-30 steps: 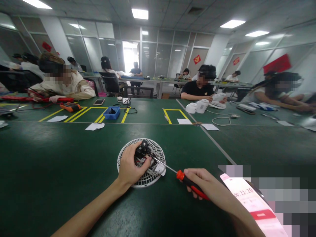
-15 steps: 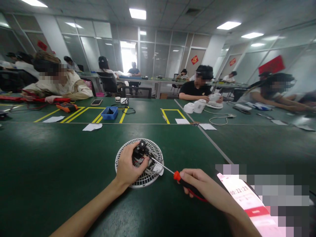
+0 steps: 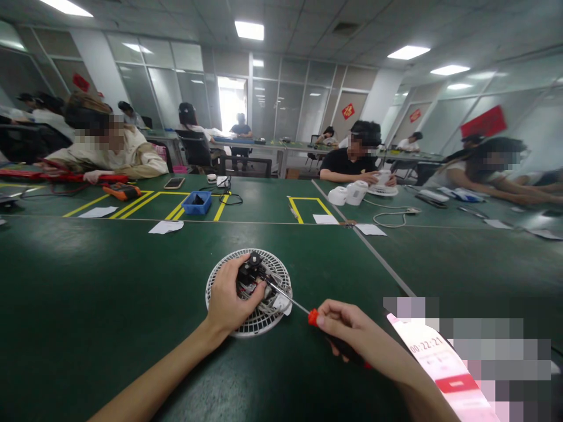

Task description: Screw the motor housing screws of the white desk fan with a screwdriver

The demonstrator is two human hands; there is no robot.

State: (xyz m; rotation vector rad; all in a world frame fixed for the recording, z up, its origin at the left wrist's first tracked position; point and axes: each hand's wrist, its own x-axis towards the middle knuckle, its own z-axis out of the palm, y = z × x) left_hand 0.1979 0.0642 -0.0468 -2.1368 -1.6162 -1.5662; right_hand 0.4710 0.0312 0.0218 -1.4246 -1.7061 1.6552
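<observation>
A round white fan grille (image 3: 259, 326) lies on the green table in front of me. On it sits a black motor assembly (image 3: 252, 267) with wires and a grey cord bundled beside it. My left hand (image 3: 229, 293) wraps round the assembly's left side, fingers at its top and thumb at its near side. Held in my right hand (image 3: 347, 328) is a screwdriver (image 3: 313, 317) with a red and black handle. Its metal shaft points up and left, and the tip meets the assembly near my left thumb. The exact contact at the tip is too small to make out.
A phone (image 3: 444, 363) with a lit timer screen is at the right, near my right forearm. Across the table are a blue bin (image 3: 196, 202), paper slips (image 3: 166, 227), an orange meter (image 3: 122, 191) and white housings (image 3: 356, 192). Several people work at the tables beyond.
The fingers of my right hand have shifted on the screwdriver handle, which looks slightly turned. My left hand and the motor assembly keep their places. The view has tilted slightly.
</observation>
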